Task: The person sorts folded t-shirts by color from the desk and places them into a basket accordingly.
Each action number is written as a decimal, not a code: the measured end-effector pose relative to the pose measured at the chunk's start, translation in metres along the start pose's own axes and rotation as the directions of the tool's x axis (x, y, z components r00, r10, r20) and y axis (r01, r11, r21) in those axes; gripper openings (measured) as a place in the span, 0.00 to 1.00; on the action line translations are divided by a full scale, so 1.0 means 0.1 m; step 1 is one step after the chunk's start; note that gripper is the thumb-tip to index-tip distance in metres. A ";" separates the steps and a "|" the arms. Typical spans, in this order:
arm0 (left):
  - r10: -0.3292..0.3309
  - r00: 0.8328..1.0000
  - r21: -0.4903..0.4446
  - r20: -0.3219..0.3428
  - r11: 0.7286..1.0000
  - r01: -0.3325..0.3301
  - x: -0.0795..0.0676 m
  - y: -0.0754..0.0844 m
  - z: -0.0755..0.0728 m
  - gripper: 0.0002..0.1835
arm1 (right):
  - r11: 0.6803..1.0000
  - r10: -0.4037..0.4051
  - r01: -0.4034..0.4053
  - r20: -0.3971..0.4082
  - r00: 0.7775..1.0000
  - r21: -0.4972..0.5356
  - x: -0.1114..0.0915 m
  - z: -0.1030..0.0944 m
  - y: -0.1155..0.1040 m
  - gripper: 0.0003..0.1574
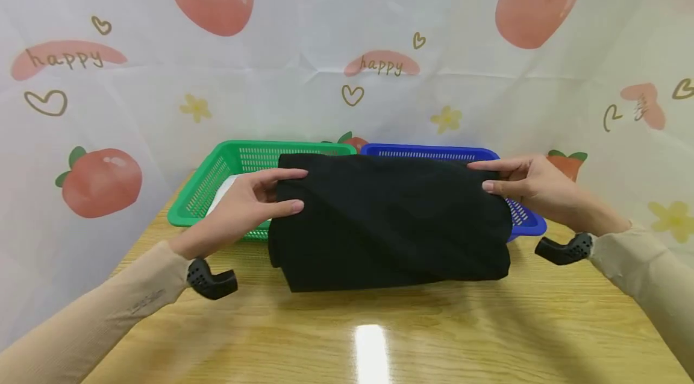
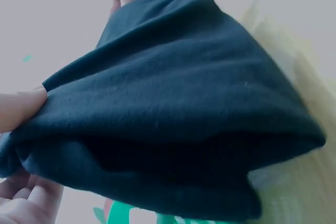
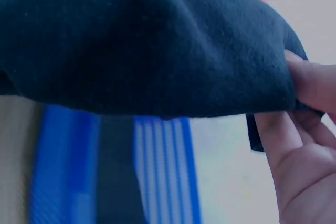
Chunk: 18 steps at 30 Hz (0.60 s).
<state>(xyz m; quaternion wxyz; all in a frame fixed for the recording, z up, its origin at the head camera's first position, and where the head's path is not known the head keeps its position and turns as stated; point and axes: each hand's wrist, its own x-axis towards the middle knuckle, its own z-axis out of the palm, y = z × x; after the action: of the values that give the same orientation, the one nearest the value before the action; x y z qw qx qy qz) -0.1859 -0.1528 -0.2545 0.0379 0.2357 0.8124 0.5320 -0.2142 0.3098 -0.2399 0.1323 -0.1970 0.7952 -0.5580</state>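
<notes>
A folded black cloth (image 1: 390, 221), possibly a garment, hangs above the table between my two hands. My left hand (image 1: 244, 200) pinches its upper left edge, thumb in front and fingers behind. The upper right edge is gripped the same way by my right hand (image 1: 542, 188). In the left wrist view, the cloth's (image 2: 173, 87) layers gape at the side like a loose fold. Seen from the right wrist, the cloth (image 3: 157, 45) bulges, and the thumb (image 3: 315, 85) presses on its outer face.
Behind the cloth stand a green basket (image 1: 200, 182) with something white (image 1: 221, 194) inside, and a blue basket (image 1: 534, 224) to its right, both partly hidden. A printed curtain (image 1: 303, 28) hangs behind the wooden table (image 1: 303, 336).
</notes>
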 end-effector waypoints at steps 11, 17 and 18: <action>0.028 0.992 -0.135 0.126 0.991 -0.010 0.91 -0.10 0.26 0.29 | 0.969 0.000 -0.041 -0.168 0.986 -0.244 0.11 -0.60 0.23 0.28; 0.047 0.985 -0.193 0.165 0.981 -0.014 1.35 -0.30 0.42 0.30 | 0.989 0.001 -0.024 -0.153 0.988 -0.148 0.16 -0.78 0.43 0.30; 0.051 0.985 -0.187 0.165 0.982 -0.020 1.42 -0.33 0.45 0.30 | 0.989 0.005 -0.029 -0.164 0.987 -0.144 0.16 -0.81 0.45 0.30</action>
<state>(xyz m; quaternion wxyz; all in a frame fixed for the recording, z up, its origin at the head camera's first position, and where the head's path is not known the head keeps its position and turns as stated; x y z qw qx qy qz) -0.3089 -0.0651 -0.2757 0.1187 0.2898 0.7492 0.5837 -0.2712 0.3836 -0.2547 0.0569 -0.1531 0.8437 -0.5113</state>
